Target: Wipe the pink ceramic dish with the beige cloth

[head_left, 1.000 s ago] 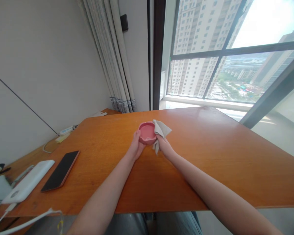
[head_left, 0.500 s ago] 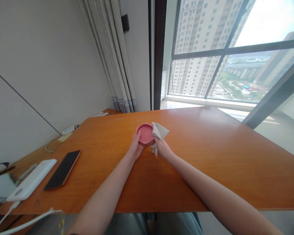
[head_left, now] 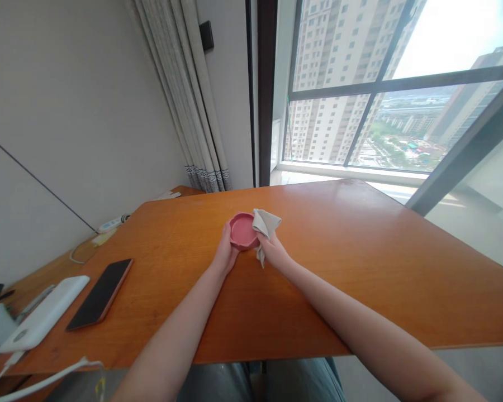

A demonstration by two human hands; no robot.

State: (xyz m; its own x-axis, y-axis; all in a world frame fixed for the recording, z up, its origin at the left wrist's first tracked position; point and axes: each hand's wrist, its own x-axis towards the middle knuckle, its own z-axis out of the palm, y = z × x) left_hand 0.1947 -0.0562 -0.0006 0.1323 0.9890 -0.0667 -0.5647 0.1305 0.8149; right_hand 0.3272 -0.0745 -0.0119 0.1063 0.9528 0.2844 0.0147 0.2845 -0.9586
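A shallow pink dish (head_left: 243, 230) with a wavy rim is held up over the table, its hollow side facing me. My left hand (head_left: 225, 251) grips its left edge, with the fingers partly hidden behind it. At the dish's right edge, my right hand (head_left: 273, 250) is closed on a light grey cloth (head_left: 266, 222). One corner of the cloth stands above that hand and another hangs below it. The cloth touches the dish's right rim.
The brown wooden table (head_left: 327, 268) spreads under both arms. To the left lie a dark phone (head_left: 100, 294) and a white power bank (head_left: 46, 315) with a white cable (head_left: 54, 382). A power strip (head_left: 113, 223) sits by the wall. A window (head_left: 360, 89) is beyond the table.
The whole view has shifted slightly, so the table and the items on it appear further left. Both hands keep hold of the dish and cloth, with the left fingers slightly shifted along the rim.
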